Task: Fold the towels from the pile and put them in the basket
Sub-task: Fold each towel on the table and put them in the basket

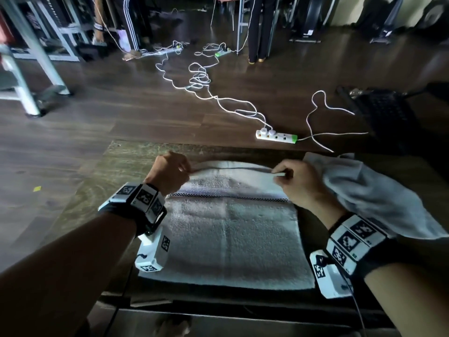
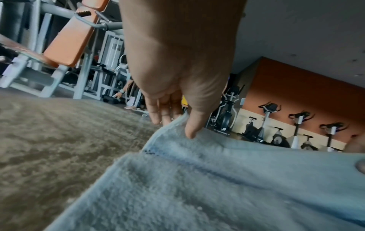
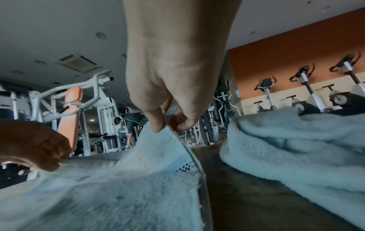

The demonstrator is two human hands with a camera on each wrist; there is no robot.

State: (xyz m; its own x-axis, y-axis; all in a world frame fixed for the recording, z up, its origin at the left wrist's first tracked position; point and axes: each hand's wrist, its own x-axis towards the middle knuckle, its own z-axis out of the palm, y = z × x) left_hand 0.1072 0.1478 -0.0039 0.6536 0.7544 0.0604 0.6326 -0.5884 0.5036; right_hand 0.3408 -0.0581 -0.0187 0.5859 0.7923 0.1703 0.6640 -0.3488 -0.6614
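Two pale terry towels: flat white towel [image 1: 230,239] mid-tabletop [image 1: 97,190], crumpled grey towel [image 1: 379,200] at the right edge. Left hand [image 1: 168,172] and right hand [image 1: 298,183] each pinch a far corner of the flat one.

A white power strip [image 1: 276,136] with a green end is seen on the dark wooden floor [image 1: 121,105] beyond the table [image 1: 102,190]. White cables [image 1: 199,81] are looped across the floor farther off. Exercise bikes [image 3: 308,96] are lined along an orange wall [image 3: 296,51] at far right.
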